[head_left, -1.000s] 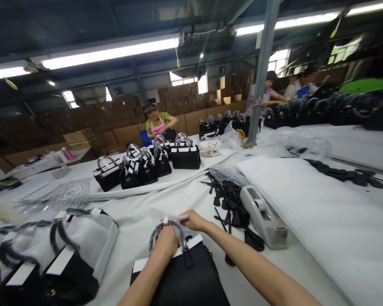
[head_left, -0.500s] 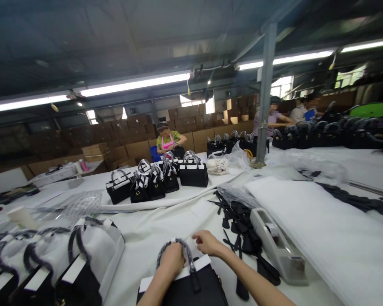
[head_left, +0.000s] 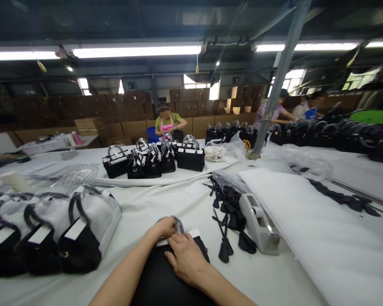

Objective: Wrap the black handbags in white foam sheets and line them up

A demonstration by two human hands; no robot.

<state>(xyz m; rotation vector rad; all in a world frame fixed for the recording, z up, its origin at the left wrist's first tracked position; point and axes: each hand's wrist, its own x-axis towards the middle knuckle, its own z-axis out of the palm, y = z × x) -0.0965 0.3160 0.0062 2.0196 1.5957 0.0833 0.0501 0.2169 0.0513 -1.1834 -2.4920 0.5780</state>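
While L hand [head_left: 164,228] grips the wrapped handle [head_left: 179,221], my R hand [head_left: 187,258] rests flat, fingers spread, on black bag [head_left: 159,284]: handle done, cover not on yet; covered bags [head_left: 95,216] at 9 o'clock.

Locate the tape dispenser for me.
In the head view, the tape dispenser sits right of centre, between the black strap pieces and the white foam sheet.

Both hands [head_left: 175,244] rest on the handbag [head_left: 166,280]; tape dispenser [head_left: 258,223] right, wrapped bags [head_left: 51,233] left.
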